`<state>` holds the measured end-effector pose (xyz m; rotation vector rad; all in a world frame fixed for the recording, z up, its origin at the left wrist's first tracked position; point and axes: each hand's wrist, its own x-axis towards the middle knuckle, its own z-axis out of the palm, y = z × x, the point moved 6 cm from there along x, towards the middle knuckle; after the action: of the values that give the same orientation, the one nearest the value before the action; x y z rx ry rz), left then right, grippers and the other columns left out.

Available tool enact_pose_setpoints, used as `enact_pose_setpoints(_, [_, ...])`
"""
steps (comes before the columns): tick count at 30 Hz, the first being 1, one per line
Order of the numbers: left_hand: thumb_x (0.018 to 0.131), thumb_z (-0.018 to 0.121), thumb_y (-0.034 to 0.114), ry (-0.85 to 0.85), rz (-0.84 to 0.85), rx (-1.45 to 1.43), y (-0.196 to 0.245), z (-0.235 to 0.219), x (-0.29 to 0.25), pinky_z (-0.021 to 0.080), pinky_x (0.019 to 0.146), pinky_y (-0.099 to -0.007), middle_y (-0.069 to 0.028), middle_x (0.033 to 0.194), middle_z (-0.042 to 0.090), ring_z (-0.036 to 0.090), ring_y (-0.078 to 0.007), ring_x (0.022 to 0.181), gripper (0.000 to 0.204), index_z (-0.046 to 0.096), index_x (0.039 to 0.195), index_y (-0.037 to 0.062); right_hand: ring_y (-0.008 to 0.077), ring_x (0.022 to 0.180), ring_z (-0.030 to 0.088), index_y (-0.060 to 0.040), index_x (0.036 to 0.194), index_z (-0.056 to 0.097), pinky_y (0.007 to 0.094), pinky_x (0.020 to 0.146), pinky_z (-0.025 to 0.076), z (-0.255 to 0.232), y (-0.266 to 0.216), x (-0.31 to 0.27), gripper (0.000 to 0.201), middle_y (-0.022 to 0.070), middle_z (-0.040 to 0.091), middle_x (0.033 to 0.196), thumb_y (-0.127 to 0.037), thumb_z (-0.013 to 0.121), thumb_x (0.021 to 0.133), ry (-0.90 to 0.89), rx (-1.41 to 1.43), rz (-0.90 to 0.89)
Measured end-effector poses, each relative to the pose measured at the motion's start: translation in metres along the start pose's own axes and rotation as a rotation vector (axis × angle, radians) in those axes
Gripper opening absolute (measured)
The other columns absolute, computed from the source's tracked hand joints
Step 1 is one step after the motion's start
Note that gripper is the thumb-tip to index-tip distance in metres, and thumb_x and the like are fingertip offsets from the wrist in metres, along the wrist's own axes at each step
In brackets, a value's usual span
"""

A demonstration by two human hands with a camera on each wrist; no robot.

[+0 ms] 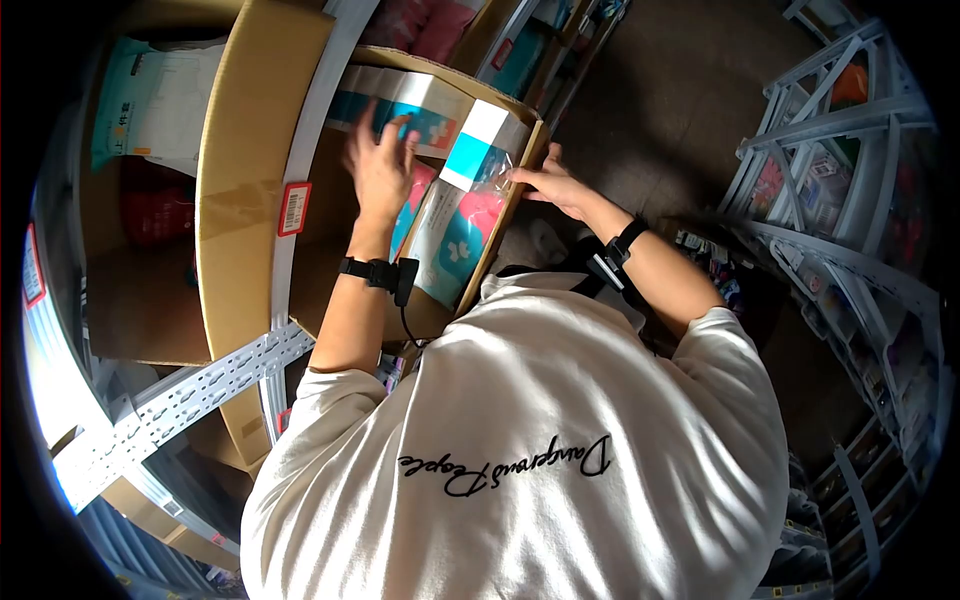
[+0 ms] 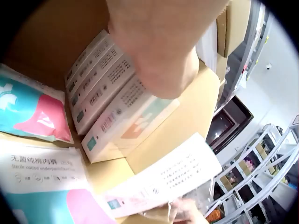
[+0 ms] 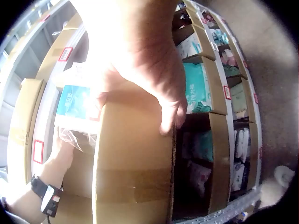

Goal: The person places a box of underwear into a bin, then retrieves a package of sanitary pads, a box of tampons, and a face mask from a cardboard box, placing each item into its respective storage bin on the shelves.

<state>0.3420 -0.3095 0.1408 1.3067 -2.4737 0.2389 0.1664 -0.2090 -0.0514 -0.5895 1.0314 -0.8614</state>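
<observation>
My left hand (image 1: 382,168) reaches into a cardboard bin (image 1: 540,140), fingers spread over a row of white and teal cartons (image 1: 425,110). In the left wrist view those cartons stand side by side under the hand, whose fingertips are hidden. My right hand (image 1: 565,188) grips the bin's side wall, thumb inside and fingers outside in the right wrist view. Beside that thumb a white and blue carton (image 1: 485,145) stands against the wall, with crinkled clear plastic film (image 2: 187,203) next to it. Teal and pink packs of cotton underpants (image 2: 42,186) lie nearer my body.
Another cardboard bin (image 1: 255,180) with a white and teal pack (image 1: 165,100) stands to the left, behind a metal shelf upright (image 1: 300,190). More stocked racks (image 1: 830,150) line the right side across a dark floor (image 1: 640,120).
</observation>
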Motion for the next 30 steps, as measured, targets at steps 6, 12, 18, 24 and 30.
enact_pose_setpoints(6, [0.09,0.067,0.02,0.074,-0.016,0.045,0.001,-0.011,0.002,0.043,0.094,-0.0518,-0.0145,0.133,0.052,0.052,-0.036,0.117,0.022,0.067,0.113,0.0193,0.0274,0.137,0.041,-0.0039,0.151,0.0,0.0448,0.108,0.043,0.002,0.0,0.001,0.108,0.0126,0.032,0.147,-0.041,0.076,0.083,-0.023,0.028,-0.02])
enact_pose_setpoints(12, [0.091,0.068,0.024,-0.016,-0.106,-0.068,0.006,-0.008,0.003,0.052,0.071,-0.0414,-0.0116,0.097,0.058,0.064,-0.031,0.086,0.018,0.07,0.105,0.0135,0.0295,0.132,0.048,-0.0013,0.146,-0.025,0.0446,0.108,0.044,-0.002,0.005,0.005,0.128,0.0217,0.043,0.143,-0.04,0.079,0.081,-0.003,0.047,-0.027])
enact_pose_setpoints(18, [0.084,0.067,0.06,-0.221,-0.157,-0.139,0.05,-0.03,-0.01,0.055,0.074,-0.0462,-0.0176,0.106,0.061,0.067,-0.0368,0.085,0.063,0.063,0.118,0.007,0.0293,0.134,0.047,-0.0048,0.15,-0.018,0.0443,0.108,0.044,0.001,-0.003,-0.005,0.126,0.0194,0.036,0.147,-0.041,0.08,0.081,0.003,0.065,-0.028])
enact_pose_setpoints(24, [0.086,0.064,0.06,-0.293,-0.15,0.099,0.055,-0.012,-0.026,0.055,0.082,-0.0485,-0.0265,0.13,0.055,0.065,-0.0421,0.098,0.067,0.063,0.126,0.0058,0.0292,0.136,0.043,-0.0073,0.151,-0.011,0.0466,0.108,0.043,0.002,-0.003,-0.005,0.121,0.0177,0.033,0.148,-0.041,0.081,0.08,0.015,0.052,-0.023])
enact_pose_setpoints(30, [0.094,0.059,0.048,-0.348,-0.381,-0.3,0.016,0.007,-0.025,0.052,0.078,-0.0469,-0.0255,0.088,0.068,0.067,-0.0417,0.084,0.053,0.064,0.108,-0.0025,0.0292,0.137,0.042,-0.0026,0.152,-0.014,0.045,0.106,0.046,0.003,-0.002,-0.004,0.128,0.017,0.023,0.152,-0.046,0.081,0.078,0.014,0.016,-0.012])
